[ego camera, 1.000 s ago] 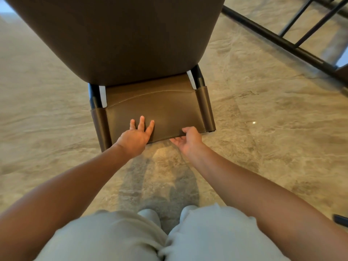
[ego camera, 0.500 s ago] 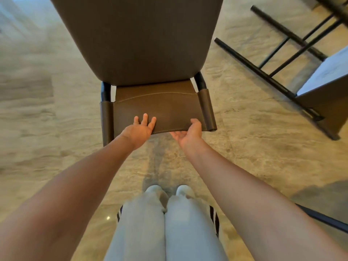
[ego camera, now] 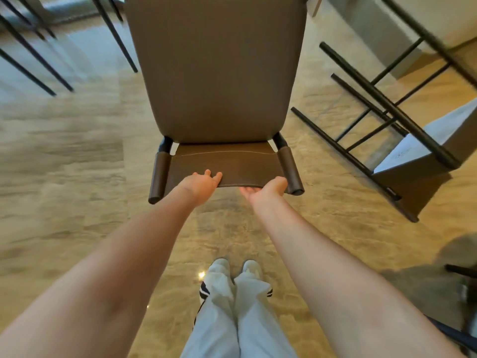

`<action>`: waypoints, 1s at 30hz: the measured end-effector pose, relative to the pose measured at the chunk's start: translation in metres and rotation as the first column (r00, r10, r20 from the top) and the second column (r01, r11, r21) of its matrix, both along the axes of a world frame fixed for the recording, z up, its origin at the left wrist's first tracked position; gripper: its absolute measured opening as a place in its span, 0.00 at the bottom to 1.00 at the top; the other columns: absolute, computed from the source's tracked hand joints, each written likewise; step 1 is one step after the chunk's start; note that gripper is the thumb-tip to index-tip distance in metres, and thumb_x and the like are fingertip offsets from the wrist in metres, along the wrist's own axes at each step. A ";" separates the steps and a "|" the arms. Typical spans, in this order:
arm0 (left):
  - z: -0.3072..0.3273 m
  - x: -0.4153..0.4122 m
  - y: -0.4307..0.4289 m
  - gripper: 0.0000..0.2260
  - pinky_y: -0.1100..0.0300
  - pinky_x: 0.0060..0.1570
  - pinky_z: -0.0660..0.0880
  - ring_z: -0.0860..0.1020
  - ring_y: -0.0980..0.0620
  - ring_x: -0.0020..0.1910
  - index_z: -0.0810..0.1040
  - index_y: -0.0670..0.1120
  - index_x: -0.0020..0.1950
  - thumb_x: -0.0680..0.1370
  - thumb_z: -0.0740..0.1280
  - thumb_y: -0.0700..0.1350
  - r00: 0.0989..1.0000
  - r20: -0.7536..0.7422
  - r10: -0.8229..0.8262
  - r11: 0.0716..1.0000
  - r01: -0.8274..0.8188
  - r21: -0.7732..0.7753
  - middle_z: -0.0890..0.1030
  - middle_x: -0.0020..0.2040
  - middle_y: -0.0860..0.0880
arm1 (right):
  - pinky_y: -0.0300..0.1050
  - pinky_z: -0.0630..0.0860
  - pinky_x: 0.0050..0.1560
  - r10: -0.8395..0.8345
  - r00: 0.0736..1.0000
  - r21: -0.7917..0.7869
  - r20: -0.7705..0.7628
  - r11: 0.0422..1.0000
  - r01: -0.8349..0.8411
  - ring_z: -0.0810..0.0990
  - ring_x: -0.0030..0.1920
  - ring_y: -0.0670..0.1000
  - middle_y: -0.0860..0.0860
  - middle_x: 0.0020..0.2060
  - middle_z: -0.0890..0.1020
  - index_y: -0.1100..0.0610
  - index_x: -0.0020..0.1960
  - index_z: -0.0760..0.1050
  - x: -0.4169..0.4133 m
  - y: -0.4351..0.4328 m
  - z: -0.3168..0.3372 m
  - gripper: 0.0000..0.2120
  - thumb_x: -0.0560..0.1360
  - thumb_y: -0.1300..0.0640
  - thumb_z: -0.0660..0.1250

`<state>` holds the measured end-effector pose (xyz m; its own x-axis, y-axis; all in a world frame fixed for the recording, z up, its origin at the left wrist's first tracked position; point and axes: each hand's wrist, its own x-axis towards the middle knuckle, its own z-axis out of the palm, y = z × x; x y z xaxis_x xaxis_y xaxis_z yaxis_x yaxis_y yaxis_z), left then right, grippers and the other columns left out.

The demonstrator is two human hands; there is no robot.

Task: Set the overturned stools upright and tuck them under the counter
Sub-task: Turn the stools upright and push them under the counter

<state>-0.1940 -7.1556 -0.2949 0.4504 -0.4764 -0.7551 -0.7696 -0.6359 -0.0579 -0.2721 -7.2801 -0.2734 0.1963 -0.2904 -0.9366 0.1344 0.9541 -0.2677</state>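
A brown leather stool (ego camera: 219, 73) stands in front of me, its seat facing up and its low backrest (ego camera: 232, 167) nearest me. My left hand (ego camera: 204, 183) rests palm down on the backrest's top edge, fingers over it. My right hand (ego camera: 265, 189) is palm up under the same edge, thumb on top, gripping it. A second stool (ego camera: 402, 161) lies overturned on the floor to the right, its black legs (ego camera: 361, 99) pointing up and away, its seat underside toward me.
The floor is polished beige marble (ego camera: 64, 177). Black legs of other furniture (ego camera: 33, 60) stand at the upper left. A pale counter base (ego camera: 387, 29) is at the upper right. A dark object (ego camera: 462, 275) sits at the right edge. My feet (ego camera: 232, 275) are below.
The stool has moved away from me and risen further upright, both hands still on its backrest. My view has lifted, revealing more of the overturned stool and the legs at the upper left.
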 end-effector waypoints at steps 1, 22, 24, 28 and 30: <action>0.013 0.006 0.001 0.32 0.47 0.67 0.68 0.63 0.37 0.73 0.42 0.48 0.80 0.80 0.53 0.32 1.000 0.011 -0.016 1.000 0.016 -0.007 0.52 0.79 0.41 | 0.62 0.74 0.61 0.006 1.000 -0.002 0.004 1.000 -0.006 0.78 0.56 0.63 0.62 0.58 0.78 0.57 0.65 0.71 0.004 0.000 0.014 0.21 0.80 0.48 0.51; 0.172 0.151 -0.030 0.14 0.52 0.36 0.74 0.81 0.43 0.45 0.72 0.45 0.59 0.77 0.56 0.33 0.938 0.329 0.111 0.901 0.045 -0.432 0.81 0.50 0.47 | 0.61 0.77 0.57 0.165 0.986 -0.281 0.017 0.947 -0.154 0.75 0.54 0.60 0.63 0.64 0.72 0.65 0.71 0.66 0.156 -0.052 0.155 0.25 0.76 0.75 0.63; 0.181 0.166 -0.038 0.14 0.54 0.34 0.71 0.81 0.44 0.45 0.72 0.45 0.59 0.77 0.56 0.33 0.919 0.371 0.136 0.898 0.044 -0.438 0.81 0.48 0.47 | 0.60 0.78 0.56 0.172 0.985 -0.297 0.029 0.942 -0.156 0.75 0.54 0.60 0.63 0.63 0.72 0.65 0.70 0.67 0.172 -0.060 0.165 0.24 0.75 0.75 0.63; 0.197 0.196 -0.059 0.18 0.55 0.38 0.73 0.81 0.43 0.49 0.73 0.48 0.64 0.78 0.56 0.34 0.870 0.426 0.247 0.888 -0.028 -0.458 0.82 0.51 0.47 | 0.59 0.78 0.57 0.195 0.979 -0.318 0.056 0.933 -0.167 0.76 0.57 0.60 0.63 0.61 0.74 0.66 0.66 0.70 0.202 -0.075 0.187 0.20 0.76 0.75 0.63; 0.201 0.210 -0.069 0.19 0.55 0.41 0.72 0.81 0.43 0.51 0.73 0.50 0.65 0.78 0.57 0.34 0.850 0.430 0.303 0.877 -0.072 -0.476 0.82 0.54 0.47 | 0.60 0.78 0.58 0.213 0.976 -0.318 0.055 0.930 -0.185 0.76 0.56 0.60 0.63 0.61 0.74 0.66 0.66 0.70 0.217 -0.084 0.196 0.20 0.75 0.76 0.62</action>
